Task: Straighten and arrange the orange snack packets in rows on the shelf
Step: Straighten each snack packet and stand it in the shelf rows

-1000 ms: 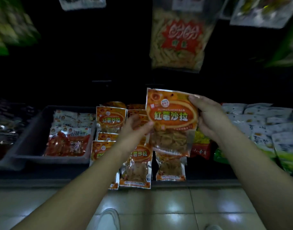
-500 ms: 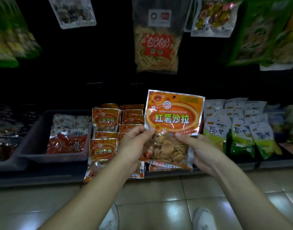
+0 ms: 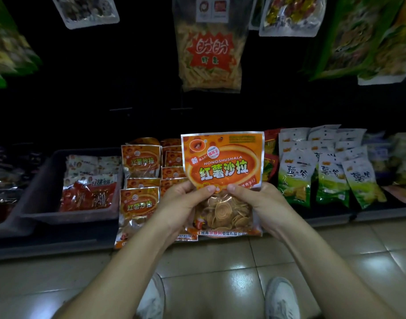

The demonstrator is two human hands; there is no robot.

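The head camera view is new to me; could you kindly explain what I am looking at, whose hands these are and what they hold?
There is no machine here. A person wears one wide-angle camera on the head, so this single picture looks forward and down at that person's own bare hands. The left hand and the right hand both pinch one orange snack packet near its middle, thumbs on the front, holding it upright facing the camera. More orange packets lie in rough rows on the low shelf behind it. To their left a grey tray holds red packets; to their right are green-and-white packets. Other bags hang above, among them a clear bag of yellow sticks. At the bottom are the tiled floor and the person's shoes.
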